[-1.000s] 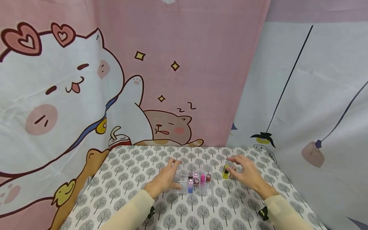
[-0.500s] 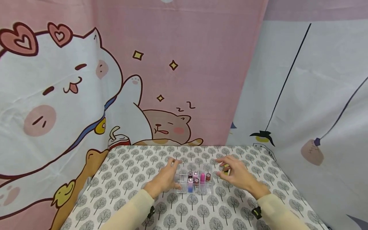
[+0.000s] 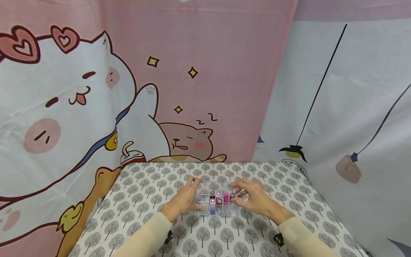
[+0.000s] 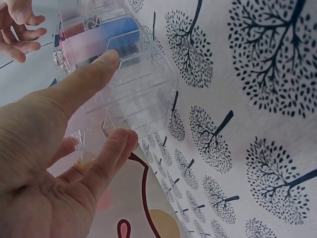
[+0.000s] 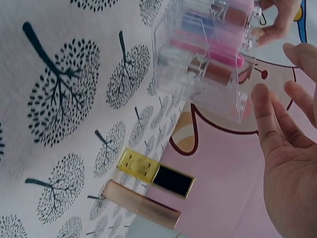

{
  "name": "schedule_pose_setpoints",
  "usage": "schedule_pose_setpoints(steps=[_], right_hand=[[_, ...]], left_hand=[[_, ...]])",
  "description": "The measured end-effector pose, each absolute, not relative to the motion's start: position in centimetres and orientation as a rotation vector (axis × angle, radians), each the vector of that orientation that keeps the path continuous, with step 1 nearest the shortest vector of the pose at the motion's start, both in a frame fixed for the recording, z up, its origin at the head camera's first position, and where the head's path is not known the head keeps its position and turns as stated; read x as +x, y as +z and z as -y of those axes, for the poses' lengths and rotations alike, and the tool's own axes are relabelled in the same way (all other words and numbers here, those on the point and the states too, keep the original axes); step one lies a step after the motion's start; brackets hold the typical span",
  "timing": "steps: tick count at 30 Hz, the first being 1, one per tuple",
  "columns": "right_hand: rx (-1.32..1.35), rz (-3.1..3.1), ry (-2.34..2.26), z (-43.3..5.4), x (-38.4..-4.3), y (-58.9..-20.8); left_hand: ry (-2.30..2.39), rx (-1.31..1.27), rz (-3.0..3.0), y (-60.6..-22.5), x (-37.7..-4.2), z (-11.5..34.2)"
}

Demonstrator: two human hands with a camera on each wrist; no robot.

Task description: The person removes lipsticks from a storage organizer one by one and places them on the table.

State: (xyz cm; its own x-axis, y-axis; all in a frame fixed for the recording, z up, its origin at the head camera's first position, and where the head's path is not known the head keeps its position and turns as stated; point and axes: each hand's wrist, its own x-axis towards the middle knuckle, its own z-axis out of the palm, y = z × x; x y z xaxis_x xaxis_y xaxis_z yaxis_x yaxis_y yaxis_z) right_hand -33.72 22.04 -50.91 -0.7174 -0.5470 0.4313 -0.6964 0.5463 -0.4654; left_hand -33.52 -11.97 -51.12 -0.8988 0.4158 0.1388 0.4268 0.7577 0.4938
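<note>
A clear plastic lipstick organizer [image 3: 205,211] stands mid-table, with several lipsticks in its right-hand compartments. Among them are a bright pink tube [image 3: 226,197] and a pink-to-blue tube [image 4: 99,39]. My left hand [image 3: 182,200] holds the organizer's left end, thumb on the front and fingers behind, as the left wrist view shows. Near the right end hovers my right hand [image 3: 255,198], fingers spread and slightly bent, holding nothing. In the right wrist view its fingertips are apart from the organizer. The head view hides that end's dark-red lipstick [image 5: 218,73] partly behind the fingers.
Right of the organizer, a yellow lipstick with a black cap [image 5: 156,172] and a rose-gold tube [image 5: 142,204] stand side by side, mostly behind my right hand in the head view. A tree-print cloth [image 3: 144,221] covers the table. A cartoon curtain [image 3: 224,89] hangs behind.
My right hand has moved left, from beside the yellow lipstick to the organizer's right end. The left hand and organizer have stayed in place.
</note>
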Motion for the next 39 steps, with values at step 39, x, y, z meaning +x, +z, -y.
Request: schedule_pose_setpoints(steps=[39], right_hand=[[1.148, 2.618, 0.866, -17.4, -33.5, -53.7]], left_hand=[[-0.82, -0.699, 2.923, -51.1, -33.5, 11.9]])
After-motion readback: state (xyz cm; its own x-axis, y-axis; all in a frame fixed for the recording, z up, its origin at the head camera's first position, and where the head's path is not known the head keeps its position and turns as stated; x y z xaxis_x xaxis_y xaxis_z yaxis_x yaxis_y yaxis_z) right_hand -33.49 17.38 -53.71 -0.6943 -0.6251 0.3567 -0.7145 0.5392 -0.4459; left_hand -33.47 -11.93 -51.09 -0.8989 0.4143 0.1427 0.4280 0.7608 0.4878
